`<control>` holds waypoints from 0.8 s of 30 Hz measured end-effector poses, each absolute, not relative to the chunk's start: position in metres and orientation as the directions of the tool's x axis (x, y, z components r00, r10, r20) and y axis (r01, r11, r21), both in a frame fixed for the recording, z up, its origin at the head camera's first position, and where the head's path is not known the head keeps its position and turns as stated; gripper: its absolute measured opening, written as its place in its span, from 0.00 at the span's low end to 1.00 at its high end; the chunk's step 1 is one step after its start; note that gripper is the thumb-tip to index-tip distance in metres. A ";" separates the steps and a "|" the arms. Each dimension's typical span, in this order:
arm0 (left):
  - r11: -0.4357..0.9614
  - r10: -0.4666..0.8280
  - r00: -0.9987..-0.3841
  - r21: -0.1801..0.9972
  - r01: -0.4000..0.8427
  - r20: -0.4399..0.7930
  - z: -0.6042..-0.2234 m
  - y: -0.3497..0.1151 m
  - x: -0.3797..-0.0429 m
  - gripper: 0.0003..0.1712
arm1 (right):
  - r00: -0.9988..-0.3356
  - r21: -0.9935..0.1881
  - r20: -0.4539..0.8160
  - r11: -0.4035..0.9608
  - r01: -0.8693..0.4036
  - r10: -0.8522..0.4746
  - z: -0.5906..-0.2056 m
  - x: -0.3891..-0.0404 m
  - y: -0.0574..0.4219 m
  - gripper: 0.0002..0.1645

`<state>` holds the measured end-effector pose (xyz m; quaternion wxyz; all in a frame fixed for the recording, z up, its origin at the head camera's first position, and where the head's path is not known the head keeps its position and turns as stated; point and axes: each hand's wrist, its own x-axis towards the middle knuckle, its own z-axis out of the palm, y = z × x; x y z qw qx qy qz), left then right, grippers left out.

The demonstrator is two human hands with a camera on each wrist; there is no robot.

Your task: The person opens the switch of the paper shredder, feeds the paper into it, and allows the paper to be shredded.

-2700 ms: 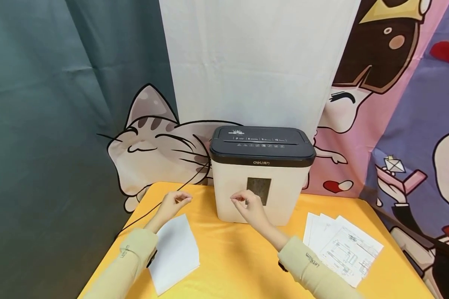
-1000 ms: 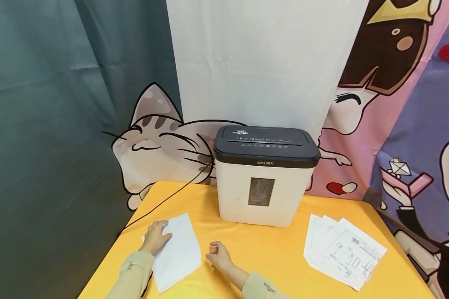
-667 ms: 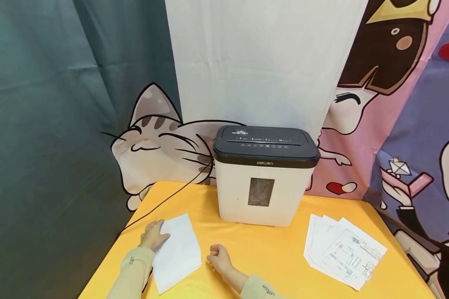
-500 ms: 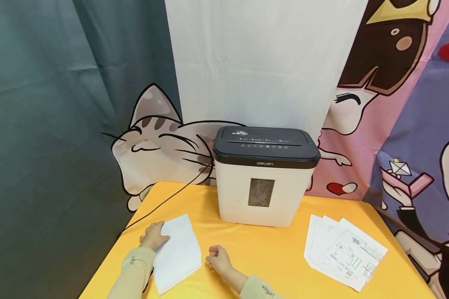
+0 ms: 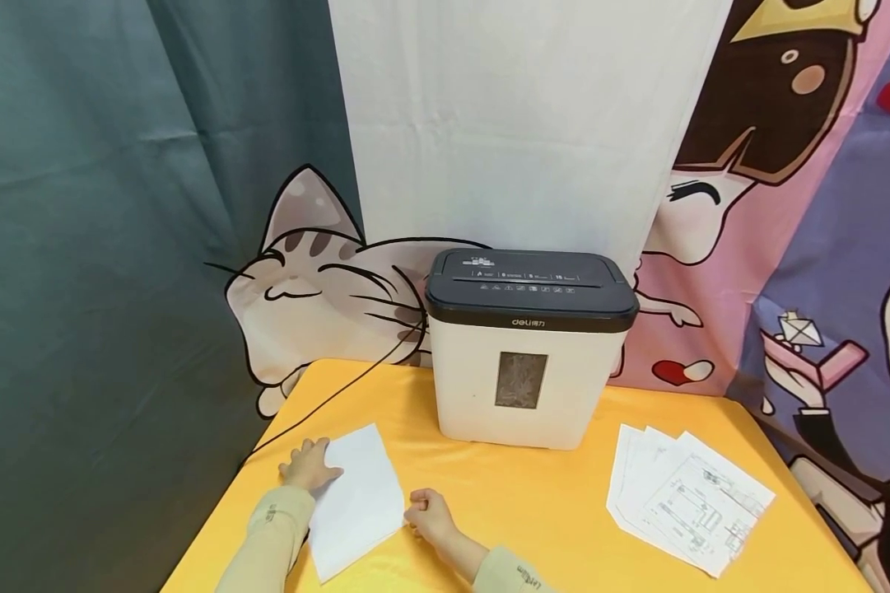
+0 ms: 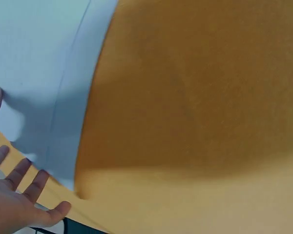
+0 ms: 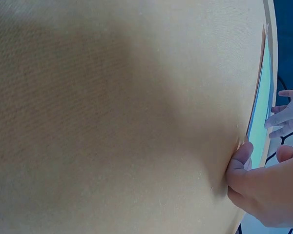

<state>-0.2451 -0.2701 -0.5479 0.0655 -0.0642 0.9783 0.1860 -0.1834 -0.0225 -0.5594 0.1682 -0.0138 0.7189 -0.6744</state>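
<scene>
A small stack of white paper lies on the left part of the yellow table. My left hand rests at its left edge, thumb over the top sheet and fingers spread. In the left wrist view the left hand's fingertips lie along the paper's edge. My right hand is at the paper's right corner with its fingers curled. In the right wrist view the thumb and forefinger of the right hand pinch at the near edge of the paper; their tips partly hide it.
A white paper shredder with a dark top stands at the back centre of the table. Several printed sheets lie fanned at the right. A black cord runs down the left side. Printed curtains hang behind.
Both hands have come down from in front of the shredder to the white paper. Lately the right hand has closed the small gap to the paper's right corner; the left has stayed.
</scene>
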 end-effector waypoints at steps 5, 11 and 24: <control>0.934 -0.106 -0.980 0.320 -0.157 -0.170 -0.544 -0.268 -0.248 0.42 | -0.944 -0.977 -0.213 0.065 0.203 -0.253 -0.560 -0.185 -0.019 0.20; 0.927 -0.127 -0.971 0.325 -0.189 -0.203 -0.543 -0.269 -0.248 0.41 | -0.946 -0.975 -0.222 0.078 0.209 -0.235 -0.562 -0.185 -0.015 0.19; 0.864 -0.132 -0.969 0.455 -0.216 -0.209 -0.536 -0.274 -0.250 0.32 | -0.951 -0.972 -0.232 0.068 0.223 -0.203 -0.564 -0.189 -0.013 0.17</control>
